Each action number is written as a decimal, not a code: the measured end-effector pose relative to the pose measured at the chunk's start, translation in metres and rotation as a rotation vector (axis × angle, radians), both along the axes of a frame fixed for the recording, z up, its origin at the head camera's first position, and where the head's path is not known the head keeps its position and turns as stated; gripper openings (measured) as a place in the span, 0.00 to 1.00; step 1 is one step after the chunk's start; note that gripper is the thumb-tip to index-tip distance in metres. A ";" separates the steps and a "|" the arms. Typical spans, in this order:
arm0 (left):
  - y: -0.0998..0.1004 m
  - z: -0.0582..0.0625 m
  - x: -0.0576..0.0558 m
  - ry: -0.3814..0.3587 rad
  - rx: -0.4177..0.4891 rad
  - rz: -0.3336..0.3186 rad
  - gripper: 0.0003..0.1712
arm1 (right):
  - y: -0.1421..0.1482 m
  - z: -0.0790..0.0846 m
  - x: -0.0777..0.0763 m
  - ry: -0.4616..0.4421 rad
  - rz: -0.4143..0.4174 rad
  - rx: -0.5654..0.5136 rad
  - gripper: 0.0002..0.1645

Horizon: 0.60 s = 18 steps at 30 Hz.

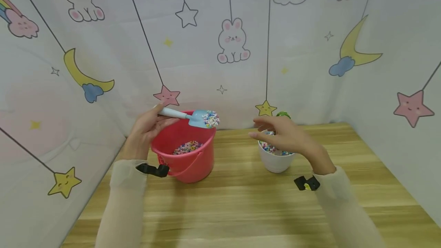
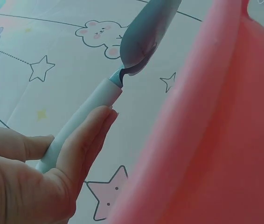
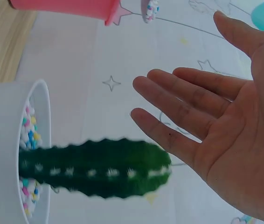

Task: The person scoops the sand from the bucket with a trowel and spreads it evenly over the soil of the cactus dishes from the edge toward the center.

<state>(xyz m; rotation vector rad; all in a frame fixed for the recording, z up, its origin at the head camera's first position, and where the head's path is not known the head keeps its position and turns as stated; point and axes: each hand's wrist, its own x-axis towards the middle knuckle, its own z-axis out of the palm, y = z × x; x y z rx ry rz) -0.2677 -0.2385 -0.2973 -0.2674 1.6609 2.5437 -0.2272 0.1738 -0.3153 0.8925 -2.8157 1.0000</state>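
My left hand (image 1: 146,125) grips the pale handle of a small blue trowel (image 1: 197,119) above a pink bucket (image 1: 203,165). Colourful beads (image 1: 211,119) are heaped on the trowel's blade, and more lie inside the bucket. In the left wrist view, thumb and fingers pinch the trowel's handle (image 2: 83,116). Over at the right, my right hand (image 1: 286,135) hovers by a white pot (image 1: 276,163), holding nothing. A green cactus (image 3: 99,168) stands in that pot among colourful beads (image 3: 29,128). The right wrist view has the fingers extended, apart from the cactus; from the head this hand mostly hides it.
Both containers stand on a wooden table (image 1: 220,209), the bucket left and the pot right. A white cloth backdrop (image 1: 206,68) printed with rabbits, stars and moons rises behind the table and along its sides. The bucket's handle (image 1: 187,167) hangs down at its front.
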 end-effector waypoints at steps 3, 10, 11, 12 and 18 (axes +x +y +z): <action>0.007 0.002 -0.001 0.006 -0.023 -0.007 0.18 | 0.015 0.001 0.006 0.038 -0.009 -0.031 0.33; 0.026 0.002 -0.007 0.007 -0.052 -0.025 0.16 | 0.048 0.005 0.016 0.047 -0.075 -0.124 0.27; 0.029 0.001 -0.008 0.010 -0.063 -0.029 0.15 | 0.053 0.005 0.018 0.042 -0.090 -0.131 0.27; 0.032 0.001 -0.008 0.010 -0.060 -0.036 0.15 | 0.058 0.005 0.019 0.043 -0.102 -0.139 0.27; 0.054 -0.002 -0.010 0.004 -0.068 -0.068 0.15 | 0.084 0.000 0.023 0.084 -0.214 -0.158 0.27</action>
